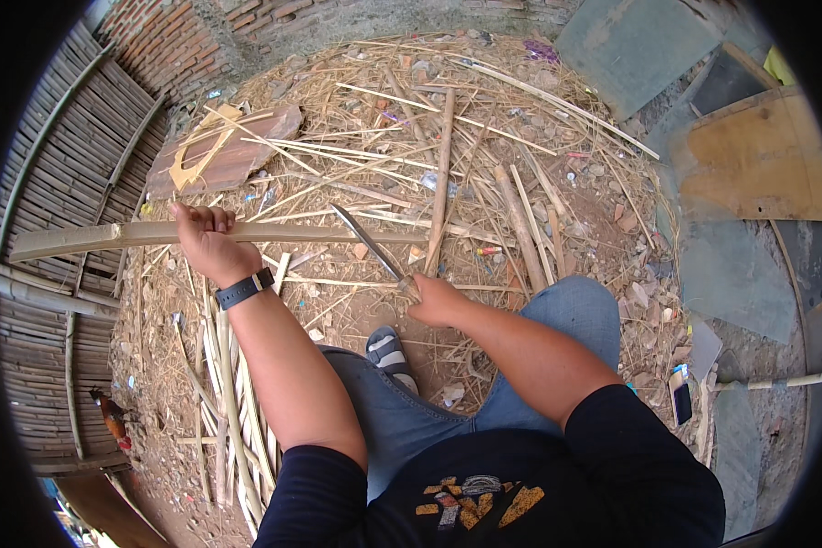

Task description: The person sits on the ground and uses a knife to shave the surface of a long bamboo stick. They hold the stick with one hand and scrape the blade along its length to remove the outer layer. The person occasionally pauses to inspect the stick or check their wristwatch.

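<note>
My left hand (214, 247), with a dark watch on its wrist, is closed around a long split bamboo piece (297, 233). The piece runs level across in front of me, its left end reaching toward the slatted wall. In my right hand (438, 301) is a machete (369, 244), gripped by its handle. Its blade points up and left, and its middle crosses or lies very near the right part of the bamboo; whether they touch I cannot tell. My fingers hide most of the handle.
Bamboo strips (233, 411) lie heaped at my left. Poles (443, 173) and shavings cover the ground ahead. A chicken (111, 418) stands by the bamboo wall (59, 228). Flat sheets (758, 155) lean at the right, near a phone (680, 400). My sandalled foot (390, 352) is below the blade.
</note>
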A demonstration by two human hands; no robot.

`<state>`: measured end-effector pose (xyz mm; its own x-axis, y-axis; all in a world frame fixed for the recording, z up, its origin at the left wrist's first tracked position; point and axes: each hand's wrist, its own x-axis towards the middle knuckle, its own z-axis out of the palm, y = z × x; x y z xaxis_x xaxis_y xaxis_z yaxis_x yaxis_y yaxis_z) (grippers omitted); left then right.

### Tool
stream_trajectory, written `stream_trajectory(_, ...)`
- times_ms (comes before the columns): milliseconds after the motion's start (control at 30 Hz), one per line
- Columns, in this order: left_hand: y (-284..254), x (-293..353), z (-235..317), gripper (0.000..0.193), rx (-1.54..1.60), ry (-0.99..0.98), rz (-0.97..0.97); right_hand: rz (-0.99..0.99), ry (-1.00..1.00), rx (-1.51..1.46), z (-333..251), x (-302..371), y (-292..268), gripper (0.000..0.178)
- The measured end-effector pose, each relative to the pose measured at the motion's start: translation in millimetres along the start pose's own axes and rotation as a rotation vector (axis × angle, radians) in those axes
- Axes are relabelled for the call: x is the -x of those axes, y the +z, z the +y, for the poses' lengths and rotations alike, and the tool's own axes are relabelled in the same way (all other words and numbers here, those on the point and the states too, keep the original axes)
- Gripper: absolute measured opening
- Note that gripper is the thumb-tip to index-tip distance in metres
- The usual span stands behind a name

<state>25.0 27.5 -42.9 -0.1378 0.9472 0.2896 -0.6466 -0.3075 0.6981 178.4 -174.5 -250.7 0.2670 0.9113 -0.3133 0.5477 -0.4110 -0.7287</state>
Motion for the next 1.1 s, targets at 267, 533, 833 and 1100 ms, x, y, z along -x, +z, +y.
stream_trajectory(267, 0, 0, 0, 0.035, -0.005, -0.003, -0.01, -0.007, 0.006, 0.021, 0, 0, -1, 0.049)
stream_trajectory(533, 2, 1, 1, 0.036, -0.006, -0.018, -0.002, 0.016, -0.009, 0.037, 2, -1, 2, 0.048)
stream_trajectory(833, 3, 2, 2, 0.035, -0.026, 0.008, -0.016, -0.008, -0.013, 0.018, 7, -4, 3, 0.05)
stream_trajectory(1100, 3, 2, 2, 0.036, -0.035, 0.01, 0.014, 0.03, 0.059, 0.045, -4, 2, -3, 0.043)
